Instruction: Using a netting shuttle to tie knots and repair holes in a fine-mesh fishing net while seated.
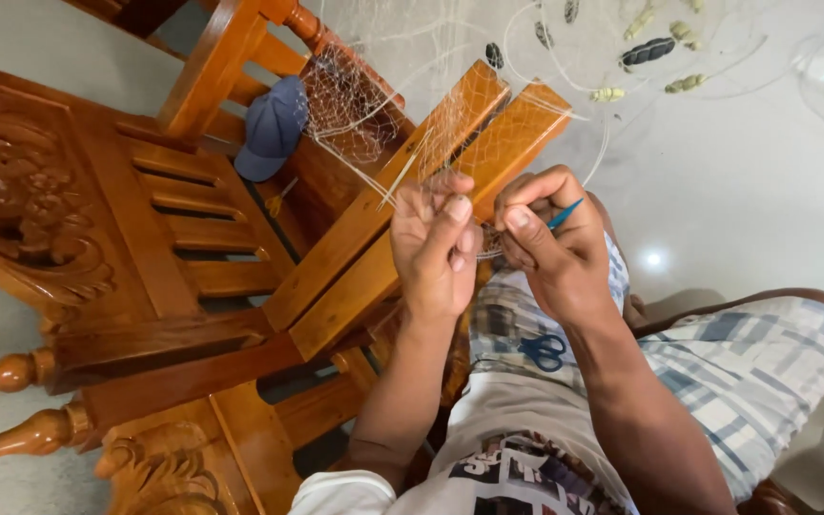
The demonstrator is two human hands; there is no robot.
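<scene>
My left hand [438, 246] pinches the fine white fishing net [364, 114], which is stretched over a carved wooden chair [193, 257]. Right beside it, my right hand [550, 243] grips a thin blue netting needle [566, 214] and presses against the same bit of mesh. The two hands touch at the fingertips. A pair of blue-handled scissors [543, 350] lies on my lap, on the plaid cloth [717, 372].
A blue cap [272, 126] hangs on the chair's arm. Small yellow-handled snips [281, 198] lie on the chair seat. Net floats and cord [648, 50] are spread over the pale floor at the top right.
</scene>
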